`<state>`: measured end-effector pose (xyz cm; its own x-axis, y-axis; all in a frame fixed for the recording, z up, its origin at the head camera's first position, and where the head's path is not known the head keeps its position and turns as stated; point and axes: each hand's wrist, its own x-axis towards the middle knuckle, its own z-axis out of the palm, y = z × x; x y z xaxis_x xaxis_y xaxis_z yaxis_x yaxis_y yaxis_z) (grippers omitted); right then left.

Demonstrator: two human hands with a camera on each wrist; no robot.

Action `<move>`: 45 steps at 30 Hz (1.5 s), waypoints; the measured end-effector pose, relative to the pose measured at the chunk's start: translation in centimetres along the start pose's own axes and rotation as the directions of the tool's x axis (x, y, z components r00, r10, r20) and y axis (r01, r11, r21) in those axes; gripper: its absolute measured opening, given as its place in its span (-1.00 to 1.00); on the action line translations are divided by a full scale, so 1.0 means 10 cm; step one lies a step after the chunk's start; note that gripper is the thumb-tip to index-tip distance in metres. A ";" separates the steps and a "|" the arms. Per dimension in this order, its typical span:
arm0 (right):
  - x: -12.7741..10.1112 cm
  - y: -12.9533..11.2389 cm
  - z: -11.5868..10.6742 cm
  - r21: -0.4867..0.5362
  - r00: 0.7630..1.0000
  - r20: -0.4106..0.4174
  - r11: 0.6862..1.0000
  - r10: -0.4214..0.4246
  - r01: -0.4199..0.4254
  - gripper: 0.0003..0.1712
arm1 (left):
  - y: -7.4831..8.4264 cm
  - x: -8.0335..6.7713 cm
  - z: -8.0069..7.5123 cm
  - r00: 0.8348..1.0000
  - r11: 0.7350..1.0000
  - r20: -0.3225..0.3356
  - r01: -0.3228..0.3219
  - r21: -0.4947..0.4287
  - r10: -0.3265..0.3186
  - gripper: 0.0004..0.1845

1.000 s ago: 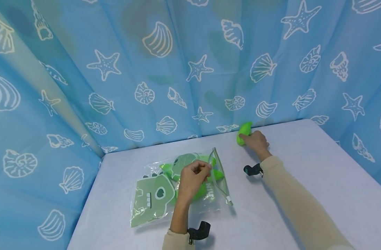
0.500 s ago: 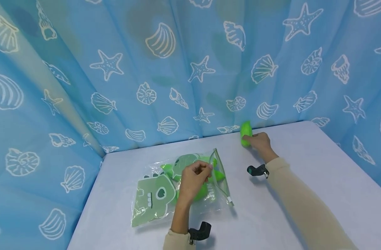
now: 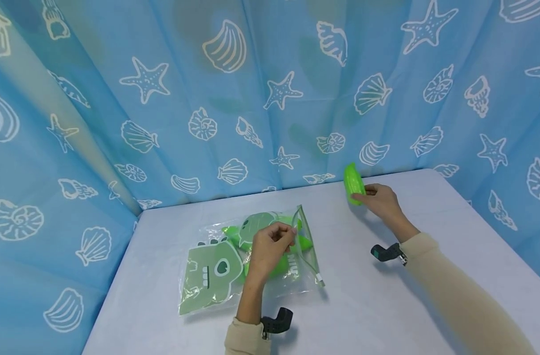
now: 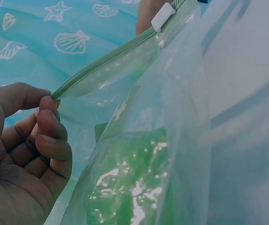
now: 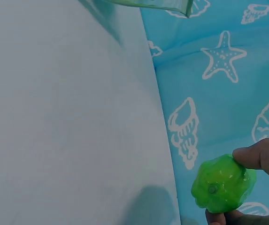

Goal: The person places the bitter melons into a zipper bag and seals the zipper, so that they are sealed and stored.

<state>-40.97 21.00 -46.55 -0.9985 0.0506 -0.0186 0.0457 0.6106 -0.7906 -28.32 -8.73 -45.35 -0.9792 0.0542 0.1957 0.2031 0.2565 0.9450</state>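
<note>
Toward three o'clock, away from the bag, the right hand [image 3: 381, 199] has shifted since half a second ago, carrying the ribbed green toy vegetable [image 3: 354, 185] (gourd or pepper, hard to say). At seven o'clock in the head view lies the clear dinosaur-print zip bag [image 3: 212, 276], flat on the table [image 3: 438, 207], green contents [image 3: 280, 269] inside; being slack, it could slide or buckle if tugged. Next, the left hand [image 3: 267, 249] pinches the green zip strip [image 4: 103, 60] between thumb and fingertip; held at so small a spot, the bag could sag closed should that pinch slip. Its white slider [image 3: 320, 277], at the strip's five o'clock end, might snag. At three o'clock, the right hand grasps the toy vegetable by thumb and fingertips, seemingly above the table; smooth, rounded skin could let it twist loose.
</note>
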 end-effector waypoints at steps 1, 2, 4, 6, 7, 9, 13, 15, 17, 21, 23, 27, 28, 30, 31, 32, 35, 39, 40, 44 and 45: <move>-0.02 0.02 -0.01 -0.005 1.000 -0.001 1.000 -0.009 0.009 -0.13 | 0.00 0.00 0.00 1.000 1.000 0.000 0.000 -0.001 0.000 -0.78; -0.03 0.04 -0.03 -0.009 1.000 0.000 1.000 -0.015 0.015 -0.12 | 0.00 0.00 0.00 1.000 1.000 0.000 0.001 -0.003 -0.001 -0.79; -0.07 0.08 -0.04 -0.012 1.000 0.000 1.000 -0.024 0.024 -0.10 | 0.00 0.00 0.00 1.000 1.000 0.001 0.005 -0.006 -0.005 -0.79; -0.09 0.13 -0.05 -0.014 0.999 0.004 0.999 -0.033 0.033 -0.08 | 0.04 -0.02 0.00 1.000 1.000 0.004 0.015 -0.014 -0.015 -0.79; -0.09 0.15 -0.06 -0.016 0.999 0.005 0.999 -0.035 0.035 -0.07 | 0.09 -0.03 -0.01 1.000 1.000 0.006 0.023 -0.014 -0.023 -0.79; -0.10 0.17 -0.07 -0.022 0.999 0.008 0.999 -0.042 0.042 -0.05 | 0.10 -0.04 -0.01 1.000 0.999 0.005 0.028 -0.016 -0.028 -0.80; -0.16 0.14 -0.12 -0.038 0.998 0.013 0.997 -0.068 0.069 -0.06 | 0.05 -0.02 0.00 1.000 0.999 0.006 0.020 -0.027 -0.020 -0.77; -0.21 0.11 -0.15 -0.051 0.996 0.015 0.995 -0.085 0.086 -0.07 | 0.00 -0.01 0.01 1.000 0.999 0.006 0.011 -0.031 -0.011 -0.76; -0.24 0.09 -0.17 -0.059 0.995 0.014 0.994 -0.095 0.096 -0.07 | 0.00 0.00 0.01 1.000 1.000 0.006 0.009 -0.028 -0.009 -0.77; -0.30 0.07 -0.19 -0.062 0.995 0.014 0.993 -0.101 0.102 -0.07 | 0.00 0.01 0.00 1.000 1.000 0.002 0.005 -0.008 -0.005 -0.80; -0.32 0.08 -0.19 -0.065 0.994 0.013 0.992 -0.104 0.105 -0.07 | 0.00 0.02 0.00 1.000 1.000 0.000 0.001 -0.001 -0.001 -0.82; -0.36 0.11 -0.19 -0.088 0.993 0.021 0.989 -0.119 0.121 -0.08 | -0.01 0.02 0.01 1.000 1.000 0.001 -0.002 0.006 0.002 -0.83; -0.37 0.12 -0.19 -0.096 0.992 0.023 0.987 -0.124 0.126 -0.09 | -0.01 0.02 0.01 1.000 1.000 0.001 0.000 0.005 0.000 -0.84; -0.40 0.13 -0.18 -0.104 0.991 0.021 0.986 -0.131 0.132 -0.10 | -0.01 0.02 0.01 1.000 1.000 0.002 0.003 0.004 -0.003 -0.84; -0.41 0.14 -0.18 -0.106 0.991 0.019 0.985 -0.135 0.136 -0.10 | -0.01 0.01 0.01 1.000 1.000 0.003 0.004 0.003 -0.004 -0.84; -0.41 0.14 -0.18 -0.107 0.990 0.015 0.984 -0.139 0.140 -0.10 | -0.01 0.01 0.01 1.000 1.000 0.003 0.005 0.003 -0.005 -0.84; -0.44 0.14 -0.19 -0.109 0.989 0.007 0.983 -0.150 0.150 -0.10 | 0.00 0.01 0.01 1.000 1.000 0.003 0.007 0.001 -0.007 -0.84; -0.49 0.15 -0.20 -0.122 0.986 0.012 0.978 -0.169 0.169 -0.09 | 0.00 0.00 0.01 1.000 1.000 0.006 0.007 -0.007 -0.007 -0.83; -0.50 0.16 -0.20 -0.125 0.985 0.016 0.977 -0.173 0.174 -0.09 | 0.00 0.00 0.01 1.000 1.000 0.007 0.006 -0.009 -0.006 -0.83; -0.55 0.19 -0.20 -0.140 0.982 0.022 0.972 -0.185 0.187 -0.10 | -0.01 0.00 0.02 1.000 1.000 0.013 -0.002 -0.022 0.003 -0.81; -0.57 0.20 -0.20 -0.143 0.982 0.023 0.972 -0.187 0.188 -0.10 | -0.01 0.00 0.02 1.000 1.000 0.014 -0.005 -0.025 0.006 -0.81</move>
<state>-35.16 23.47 -46.82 -0.9898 -0.0828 0.1155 -0.1397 0.7161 -0.6839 -28.36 -8.57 -45.48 -0.9779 0.0696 0.1973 0.2083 0.2325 0.9500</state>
